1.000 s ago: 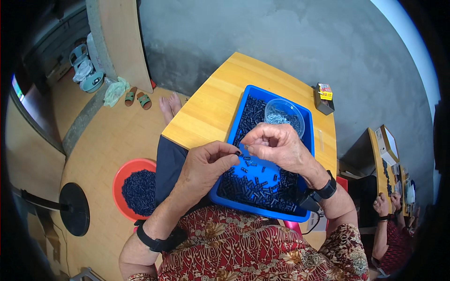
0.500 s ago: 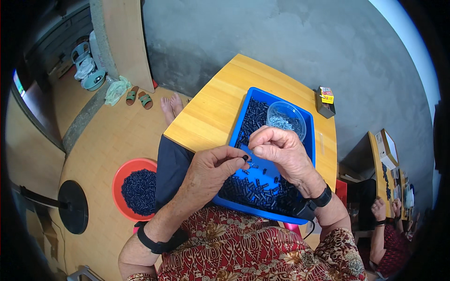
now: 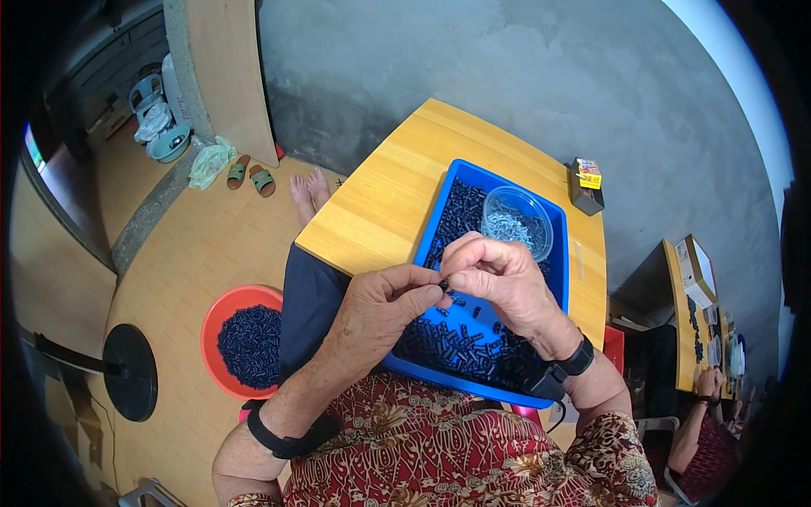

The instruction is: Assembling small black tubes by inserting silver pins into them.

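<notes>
My left hand (image 3: 380, 306) pinches a small black plastic piece (image 3: 445, 286) between thumb and fingertips. Against that piece, the closed thumb and forefinger of my right hand (image 3: 514, 286) meet the left fingertips. Whatever the right fingers hold is too small to make out. Both hands are above a blue tray (image 3: 471, 328), which rests partly on the table and reaches toward my body. Many similar black pieces (image 3: 460, 348) lie in it, heaped at the near and far ends. A clear round tub (image 3: 549, 232) with small silvery metal parts (image 3: 510, 226) stands inside the tray.
The tray's far part is on a yellow wooden table (image 3: 372, 207), with a dark box (image 3: 588, 198) at its right edge. An orange-red basin (image 3: 210, 342) of black pieces stands left of my leg. A black round base (image 3: 131, 373) is farther left. Another person's hands (image 3: 710, 383) are at the right.
My right hand has come left and slightly down, so its fingertips now meet the black piece in my left hand. The other person's hands have come lower and closer together.
</notes>
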`<state>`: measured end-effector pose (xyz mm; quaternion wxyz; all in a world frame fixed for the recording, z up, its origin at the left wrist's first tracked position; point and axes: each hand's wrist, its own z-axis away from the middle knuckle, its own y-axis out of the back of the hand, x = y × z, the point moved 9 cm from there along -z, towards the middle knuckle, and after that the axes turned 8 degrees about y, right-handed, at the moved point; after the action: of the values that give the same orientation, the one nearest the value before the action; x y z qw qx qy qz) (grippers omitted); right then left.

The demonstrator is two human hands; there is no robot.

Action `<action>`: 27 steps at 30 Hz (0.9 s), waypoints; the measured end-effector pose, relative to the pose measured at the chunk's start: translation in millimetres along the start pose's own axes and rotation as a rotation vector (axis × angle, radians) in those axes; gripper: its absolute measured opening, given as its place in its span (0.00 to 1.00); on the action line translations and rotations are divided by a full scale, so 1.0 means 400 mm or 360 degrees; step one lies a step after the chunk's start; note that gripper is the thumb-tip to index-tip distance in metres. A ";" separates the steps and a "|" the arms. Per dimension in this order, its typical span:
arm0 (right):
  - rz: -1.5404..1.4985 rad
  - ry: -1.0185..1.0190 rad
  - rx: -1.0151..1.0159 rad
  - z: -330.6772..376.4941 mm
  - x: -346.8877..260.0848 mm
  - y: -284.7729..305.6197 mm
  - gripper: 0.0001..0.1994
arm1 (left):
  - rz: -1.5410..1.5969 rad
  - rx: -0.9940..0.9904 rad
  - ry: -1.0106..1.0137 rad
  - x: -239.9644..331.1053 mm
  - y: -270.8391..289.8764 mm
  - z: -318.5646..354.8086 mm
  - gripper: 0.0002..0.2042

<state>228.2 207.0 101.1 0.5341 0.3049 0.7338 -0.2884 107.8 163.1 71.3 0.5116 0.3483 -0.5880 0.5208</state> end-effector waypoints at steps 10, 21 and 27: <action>0.1293 0.0743 0.0017 0.005 -0.128 -0.033 0.10 | 0.0260 0.0001 0.0031 -0.008 0.013 -0.005 0.11; 0.1733 0.1348 -0.0140 0.029 -0.166 -0.119 0.14 | 0.0339 0.0052 0.0169 -0.034 0.031 -0.002 0.11; 0.1933 0.1518 -0.0125 0.050 -0.170 -0.144 0.17 | 0.0498 0.0045 0.0250 -0.051 0.025 0.000 0.11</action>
<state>213.5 145.2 166.9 0.2351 0.7261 0.5984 0.2439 103.2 162.5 49.3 0.4637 0.2180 -0.5859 0.6278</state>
